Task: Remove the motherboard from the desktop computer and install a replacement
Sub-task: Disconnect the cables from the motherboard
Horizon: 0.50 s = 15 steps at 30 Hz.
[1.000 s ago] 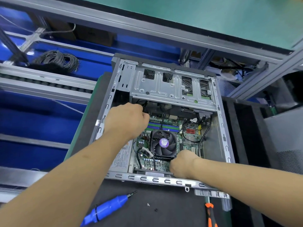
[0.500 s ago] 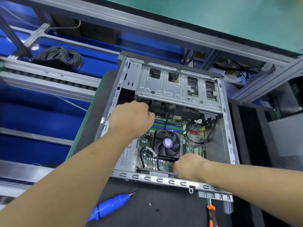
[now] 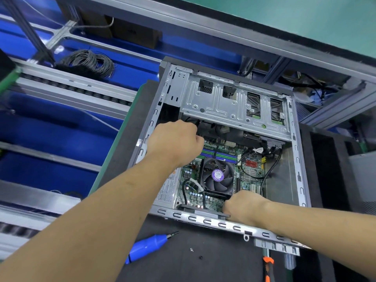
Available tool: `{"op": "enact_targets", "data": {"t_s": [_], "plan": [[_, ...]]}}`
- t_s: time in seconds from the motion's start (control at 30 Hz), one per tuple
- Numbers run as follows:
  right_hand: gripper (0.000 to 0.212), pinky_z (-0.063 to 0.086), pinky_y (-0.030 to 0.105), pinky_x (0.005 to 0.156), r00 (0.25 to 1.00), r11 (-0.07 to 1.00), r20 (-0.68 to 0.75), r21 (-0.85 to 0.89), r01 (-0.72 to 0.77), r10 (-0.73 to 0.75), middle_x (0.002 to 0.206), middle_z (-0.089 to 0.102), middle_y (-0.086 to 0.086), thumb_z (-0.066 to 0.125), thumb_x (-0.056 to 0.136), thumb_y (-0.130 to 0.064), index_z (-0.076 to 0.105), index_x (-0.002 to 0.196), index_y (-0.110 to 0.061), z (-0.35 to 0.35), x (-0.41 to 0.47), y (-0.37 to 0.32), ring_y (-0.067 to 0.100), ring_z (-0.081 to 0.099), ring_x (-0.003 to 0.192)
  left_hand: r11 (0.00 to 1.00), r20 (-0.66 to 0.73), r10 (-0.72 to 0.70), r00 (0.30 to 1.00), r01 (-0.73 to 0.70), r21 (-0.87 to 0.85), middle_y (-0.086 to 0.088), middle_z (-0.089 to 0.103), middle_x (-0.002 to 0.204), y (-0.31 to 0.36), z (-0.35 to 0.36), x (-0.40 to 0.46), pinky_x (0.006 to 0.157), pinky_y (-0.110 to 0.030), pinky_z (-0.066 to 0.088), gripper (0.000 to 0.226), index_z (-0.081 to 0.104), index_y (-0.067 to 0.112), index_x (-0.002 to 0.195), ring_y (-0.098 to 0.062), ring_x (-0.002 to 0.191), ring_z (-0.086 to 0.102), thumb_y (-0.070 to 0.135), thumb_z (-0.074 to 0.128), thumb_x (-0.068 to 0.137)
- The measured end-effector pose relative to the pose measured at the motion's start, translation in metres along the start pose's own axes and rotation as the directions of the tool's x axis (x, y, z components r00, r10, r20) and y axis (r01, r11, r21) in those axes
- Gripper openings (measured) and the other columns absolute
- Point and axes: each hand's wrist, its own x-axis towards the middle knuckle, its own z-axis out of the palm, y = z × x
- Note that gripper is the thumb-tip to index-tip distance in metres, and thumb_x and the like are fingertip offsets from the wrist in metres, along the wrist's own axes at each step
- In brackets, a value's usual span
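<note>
- Near the middle of the dark tabletop (image 3: 213, 259), towards its far edge, the desktop computer (image 3: 295, 151) lies on its side with its cover off, and the motherboard (image 3: 252, 171) sits flat inside, between the drive cage (image 3: 234, 106) and the near rail.
- Left hand (image 3: 175, 143) reaches to the board's far left corner, fingers curled under; what they hold, if anything, is hidden by the hand itself.
- Right hand (image 3: 242, 206) is down at the board's near edge, just beside the cooler fan (image 3: 217, 176); its fingers curl downward too, and I cannot tell whether they grip the edge or a connector.
- As a judgement, the board is a thin, stiff and fragile panel: light on its own, but weighted towards the middle by the cooler, so it will want to tip.
- Bare edges and opposite corners look like the safest places to hold; pressing on chips, capacitors or the blue and green memory slots (image 3: 219, 154) risks damage.
- Black cables (image 3: 266, 180) looping over the right side appear attached and could snag a lift.
- Two loose screws (image 3: 191, 249) lie on the tabletop near a blue electric screwdriver (image 3: 146, 247); an orange-handled tool (image 3: 268, 267) lies at the near edge.
</note>
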Motion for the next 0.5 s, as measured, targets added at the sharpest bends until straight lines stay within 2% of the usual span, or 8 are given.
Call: {"op": "enact_targets", "data": {"t_s": [0.07,0.2,0.3,0.4,0.5], "plan": [[0.029,0.039,0.037,0.064,1.0,1.0,-0.009,-0.014,0.021,-0.021,0.099,0.068,0.018,0.041,0.096,-0.001,0.037,0.07,-0.012,0.0016,0.0009,0.0014,0.033,0.045,0.072,1.0,-0.003,-0.002,1.0,0.002,-0.002,0.002,0.048,0.049,0.0002,-0.0003,0.0005,0.044,-0.022,0.026,0.035,0.045,0.02,0.06,-0.017,0.043,0.046,0.036,0.039,0.091],[0.039,0.041,0.038,0.065,0.998,0.998,-0.016,-0.04,0.054,-0.055,0.1,0.068,0.019,0.04,0.096,-0.001,0.025,0.063,-0.015,0.0033,0.0025,0.003,0.033,0.046,0.072,1.0,0.016,-0.001,1.0,0.001,-0.011,0.002,0.049,0.05,0.0008,-0.0011,0.001,0.045,-0.023,0.03,0.035,0.046,0.02,0.061,-0.019,0.044,0.048,0.037,0.038,0.091],[0.037,0.042,0.038,0.065,0.999,0.997,0.005,-0.051,0.049,-0.049,0.1,0.068,0.019,0.039,0.096,-0.001,0.028,0.064,-0.014,0.0025,0.0018,0.0028,0.033,0.046,0.073,1.0,0.018,0.009,1.0,-0.009,-0.012,0.002,0.049,0.05,0.0008,-0.0018,0.0013,0.045,-0.024,0.031,0.035,0.046,0.019,0.061,-0.019,0.044,0.047,0.036,0.038,0.091],[0.025,0.044,0.037,0.066,0.999,0.999,0.038,-0.036,0.038,-0.037,0.1,0.067,0.018,0.04,0.095,-0.001,0.041,0.073,-0.012,0.0004,0.0014,0.0023,0.033,0.046,0.074,1.0,0.008,0.014,1.0,-0.014,-0.011,0.002,0.047,0.05,0.0004,-0.0021,0.0006,0.045,-0.024,0.028,0.035,0.044,0.019,0.06,-0.018,0.044,0.046,0.035,0.039,0.091],[0.022,0.047,0.038,0.067,0.999,0.999,0.036,-0.004,0.04,-0.04,0.1,0.067,0.018,0.041,0.094,-0.001,0.045,0.076,-0.012,-0.0024,-0.0016,0.0007,0.033,0.048,0.074,1.0,0.005,0.013,1.0,-0.013,-0.012,0.002,0.047,0.05,0.0004,-0.0013,0.0003,0.045,-0.023,0.027,0.035,0.044,0.019,0.06,-0.018,0.043,0.046,0.035,0.039,0.09]]}}
